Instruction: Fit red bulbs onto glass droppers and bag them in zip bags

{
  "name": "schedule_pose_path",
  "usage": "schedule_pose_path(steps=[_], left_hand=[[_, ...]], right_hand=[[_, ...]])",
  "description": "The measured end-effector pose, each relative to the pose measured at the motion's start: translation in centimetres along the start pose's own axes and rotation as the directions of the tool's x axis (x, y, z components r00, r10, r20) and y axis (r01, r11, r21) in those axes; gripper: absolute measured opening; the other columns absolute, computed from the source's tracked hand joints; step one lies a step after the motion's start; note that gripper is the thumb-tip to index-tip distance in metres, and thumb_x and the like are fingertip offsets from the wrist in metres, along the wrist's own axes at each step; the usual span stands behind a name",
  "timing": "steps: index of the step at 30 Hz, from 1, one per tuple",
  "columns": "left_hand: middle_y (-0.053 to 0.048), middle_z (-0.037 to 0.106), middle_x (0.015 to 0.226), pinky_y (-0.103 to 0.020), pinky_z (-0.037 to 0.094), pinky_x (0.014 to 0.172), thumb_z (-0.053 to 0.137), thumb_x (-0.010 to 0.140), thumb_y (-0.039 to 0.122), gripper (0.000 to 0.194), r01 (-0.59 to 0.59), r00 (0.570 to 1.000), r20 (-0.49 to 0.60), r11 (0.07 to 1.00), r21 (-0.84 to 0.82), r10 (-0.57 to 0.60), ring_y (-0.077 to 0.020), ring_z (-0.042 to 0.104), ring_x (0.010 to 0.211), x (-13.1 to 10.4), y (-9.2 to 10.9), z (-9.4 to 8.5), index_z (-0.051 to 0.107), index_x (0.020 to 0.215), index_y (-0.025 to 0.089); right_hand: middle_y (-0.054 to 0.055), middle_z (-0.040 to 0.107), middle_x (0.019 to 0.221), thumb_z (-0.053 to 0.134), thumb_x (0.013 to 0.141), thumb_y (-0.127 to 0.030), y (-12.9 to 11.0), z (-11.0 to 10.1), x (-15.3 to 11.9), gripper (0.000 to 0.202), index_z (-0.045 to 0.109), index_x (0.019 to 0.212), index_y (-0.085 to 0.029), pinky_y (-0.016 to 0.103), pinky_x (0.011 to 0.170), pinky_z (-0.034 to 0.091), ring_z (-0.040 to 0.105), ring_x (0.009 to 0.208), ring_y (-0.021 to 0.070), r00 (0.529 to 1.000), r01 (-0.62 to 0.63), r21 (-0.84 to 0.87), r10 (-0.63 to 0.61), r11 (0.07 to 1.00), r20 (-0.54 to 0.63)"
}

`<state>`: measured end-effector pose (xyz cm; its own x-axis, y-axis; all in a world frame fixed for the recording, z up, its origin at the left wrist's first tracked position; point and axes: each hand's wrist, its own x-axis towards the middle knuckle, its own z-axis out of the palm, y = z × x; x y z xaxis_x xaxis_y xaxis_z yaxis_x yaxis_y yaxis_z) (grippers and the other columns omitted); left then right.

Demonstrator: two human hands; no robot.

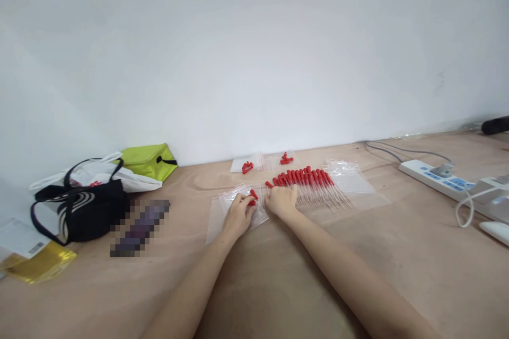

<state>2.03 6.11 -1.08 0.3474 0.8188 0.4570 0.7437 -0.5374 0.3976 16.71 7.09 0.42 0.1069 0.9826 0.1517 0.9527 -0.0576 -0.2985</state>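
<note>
Red-topped droppers [314, 176] in a row, clear bags around them

In the head view, the droppers lie side by side on the desk [254, 296], red tops toward the wall [278, 53], thin clear stems pointing nearer the person.

The left hand [237, 216] rests over the left clear bag [214, 220], its grip pinched together on a red bulb [252, 203]; a second bulb [253, 194] shows just above it. Whether these two are inside the plastic or on top is hard to tell. The right hand [281, 200] is at the left end of the row, touching it; its fingertips are hidden, so I cannot tell whether that grip is closed on anything.

Behind, near the wall, two small clear packets lie flat, a left packet [237, 164] and a right packet [274, 161], each showing a small cluster of red pieces. The right clear bag [353, 179] lies flat beside the row.

Farther left, a green bag [149, 161], a white bag [137, 179] and a black bag [93, 212] are bunched together, with a yellow pouch [43, 264] nearer the person.
</note>
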Motion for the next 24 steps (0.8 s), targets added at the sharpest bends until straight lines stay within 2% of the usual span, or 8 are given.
schedule_pose_path(steps=[4, 7, 11, 14, 17, 19, 21, 24], left_hand=[[-0.003, 0.052, 0.083, -0.031, 0.047, 0.070, 0.049, 0.075, 0.009, 0.012, 0.022, 0.999, -0.028, 1.000, -0.022, -0.022, -0.0175, 0.056, 0.076, 0.2, -0.3, 1.0, 0.056, 0.081, 0.017], [-0.003, 0.054, 0.083, -0.031, 0.047, 0.070, 0.046, 0.077, 0.009, 0.012, 0.014, 0.998, -0.055, 0.999, -0.037, -0.016, -0.0177, 0.056, 0.077, 0.0, -0.3, 1.2, 0.053, 0.081, 0.018], [-0.005, 0.056, 0.088, -0.033, 0.046, 0.075, 0.039, 0.082, 0.014, 0.015, 0.000, 0.994, -0.106, 0.998, -0.058, -0.006, -0.0188, 0.056, 0.085, -0.5, 0.1, 0.4, 0.050, 0.091, 0.018], [-0.006, 0.055, 0.093, -0.031, 0.045, 0.077, 0.037, 0.083, 0.015, 0.019, -0.046, 0.989, -0.147, 0.994, -0.100, 0.031, -0.0180, 0.054, 0.089, -1.1, 1.1, -0.3, 0.049, 0.097, 0.018], [-0.003, 0.053, 0.081, -0.028, 0.047, 0.070, 0.044, 0.082, 0.019, 0.010, -0.095, 0.984, -0.166, 0.984, -0.150, 0.069, -0.0160, 0.055, 0.077, -1.9, 2.5, -0.3, 0.053, 0.079, 0.018], [-0.002, 0.051, 0.074, -0.025, 0.049, 0.063, 0.048, 0.080, 0.021, 0.011, -0.080, 0.988, -0.145, 0.978, -0.193, 0.052, -0.0141, 0.054, 0.068, -2.9, 3.4, 0.0, 0.051, 0.070, 0.018], [-0.003, 0.053, 0.078, -0.025, 0.050, 0.063, 0.048, 0.081, 0.021, 0.006, -0.042, 0.996, -0.088, 0.969, -0.243, 0.021, -0.0143, 0.057, 0.069, -4.1, 4.1, 0.4, 0.053, 0.079, 0.018], [-0.009, 0.052, 0.108, -0.030, 0.051, 0.073, 0.044, 0.084, 0.021, 0.028, -0.016, 0.999, 0.027, 0.949, -0.315, 0.026, -0.0166, 0.061, 0.082, -5.7, 4.8, 0.7, 0.046, 0.112, 0.021]], right_hand=[[0.015, 0.067, 0.073, 0.043, 0.078, -0.023, 0.1, -0.2, -0.2, 0.026, 0.065, 0.066, -0.013, 0.040, 0.080, 0.022, 0.060, 0.067, 0.0227, 0.999, 0.034, -0.015, -0.034, 0.999, 0.006], [0.015, 0.066, 0.074, 0.041, 0.079, -0.024, 0.4, -0.2, -0.6, 0.028, 0.064, 0.070, -0.012, 0.040, 0.079, 0.023, 0.059, 0.067, 0.0229, 0.999, 0.031, -0.019, -0.032, 0.999, -0.019], [0.014, 0.064, 0.080, 0.036, 0.081, -0.024, 1.4, 0.1, -1.6, 0.026, 0.058, 0.082, -0.011, 0.038, 0.077, 0.023, 0.057, 0.076, 0.0230, 0.985, 0.035, 0.030, -0.029, 0.999, -0.167], [0.009, 0.063, 0.079, 0.033, 0.083, -0.022, 2.8, 0.6, -2.8, 0.023, 0.053, 0.083, -0.013, 0.036, 0.077, 0.022, 0.055, 0.072, 0.0191, 0.943, 0.126, 0.132, -0.078, 0.983, -0.323], [0.006, 0.063, 0.078, 0.030, 0.085, -0.021, 5.1, 0.9, -4.5, 0.022, 0.050, 0.083, -0.014, 0.035, 0.078, 0.022, 0.054, 0.070, 0.0166, 0.903, 0.256, 0.212, -0.155, 0.943, -0.400], [0.007, 0.062, 0.080, 0.029, 0.086, -0.021, 6.9, 0.9, -5.8, 0.022, 0.050, 0.087, -0.015, 0.034, 0.078, 0.024, 0.055, 0.073, 0.0166, 0.874, 0.348, 0.233, -0.225, 0.908, -0.430], [0.008, 0.062, 0.085, 0.030, 0.086, -0.019, 8.7, 0.6, -7.1, 0.023, 0.051, 0.095, -0.015, 0.033, 0.077, 0.026, 0.055, 0.077, 0.0169, 0.844, 0.431, 0.229, -0.300, 0.873, -0.444], [0.007, 0.062, 0.083, 0.032, 0.085, -0.016, 10.8, -0.1, -8.5, 0.026, 0.051, 0.103, -0.017, 0.032, 0.074, 0.030, 0.054, 0.074, 0.0164, 0.810, 0.521, 0.198, -0.408, 0.830, -0.421]])
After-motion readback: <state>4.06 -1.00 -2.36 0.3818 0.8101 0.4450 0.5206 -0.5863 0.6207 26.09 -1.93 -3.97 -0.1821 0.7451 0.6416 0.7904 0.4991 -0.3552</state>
